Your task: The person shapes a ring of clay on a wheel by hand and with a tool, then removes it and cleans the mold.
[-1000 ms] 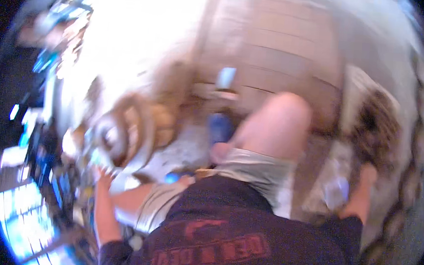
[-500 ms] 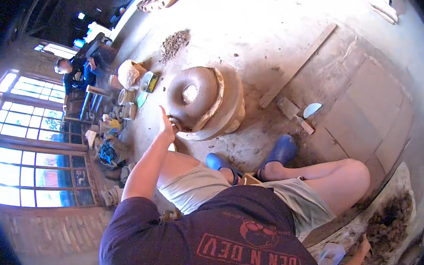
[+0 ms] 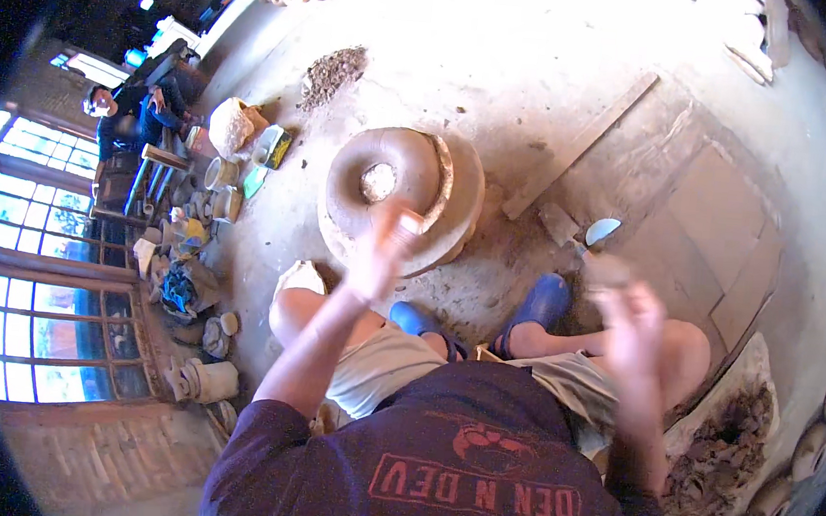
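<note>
Two hands (image 3: pixel 377 260), one clay ring (image 3: pixel 418 173)

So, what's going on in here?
A seated person has both bare hands out in front. The blurred left hand is by the near side of a clay-like ring on a round base; whether they touch is unclear. The right hand, also blurred, is raised near the right knee; I can't tell whether it holds anything.

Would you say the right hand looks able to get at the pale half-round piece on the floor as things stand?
Probably yes: the right hand is on that side, and nothing seems to cover the pale half-round piece, though blur hides whether the hand holds something.
</note>
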A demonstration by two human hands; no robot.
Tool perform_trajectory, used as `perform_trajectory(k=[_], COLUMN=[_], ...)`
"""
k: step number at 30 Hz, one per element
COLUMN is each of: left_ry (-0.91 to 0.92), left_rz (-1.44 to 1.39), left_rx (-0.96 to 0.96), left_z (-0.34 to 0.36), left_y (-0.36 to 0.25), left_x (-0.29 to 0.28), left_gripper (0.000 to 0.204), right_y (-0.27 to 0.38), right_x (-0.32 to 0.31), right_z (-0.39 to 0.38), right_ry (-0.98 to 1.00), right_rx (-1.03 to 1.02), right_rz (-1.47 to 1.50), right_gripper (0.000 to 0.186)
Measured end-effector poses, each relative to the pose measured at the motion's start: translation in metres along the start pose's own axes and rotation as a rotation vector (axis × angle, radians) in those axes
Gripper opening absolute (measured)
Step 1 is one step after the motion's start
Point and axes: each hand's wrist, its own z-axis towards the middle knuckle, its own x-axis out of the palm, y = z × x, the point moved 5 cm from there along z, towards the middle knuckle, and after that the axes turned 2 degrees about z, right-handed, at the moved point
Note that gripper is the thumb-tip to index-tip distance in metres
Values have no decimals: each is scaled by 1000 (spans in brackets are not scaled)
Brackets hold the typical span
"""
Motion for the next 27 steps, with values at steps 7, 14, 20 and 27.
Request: perform_trajectory(k=[7, 14, 20, 27], left_ry=[560, 739, 804, 624], left_rz=[-225, -362, -543, -370], left_rx=[-73, -341, -404, -89], left_z=[-37, -46, -26, -5], left_y=[5, 50, 55, 70], left_x=[71, 72, 44, 29], left_gripper=[60, 67, 54, 43], right_y=[-17, -46, -32, -41], right_x=[153, 181, 215, 229], right_z=[-15, -27, -13, 8], right_ry=[665, 887, 760, 838], right_rx=[-279, -665, -505, -575], right_rz=[-677, -787, -690, -696], right_gripper=[34, 28, 24, 27])
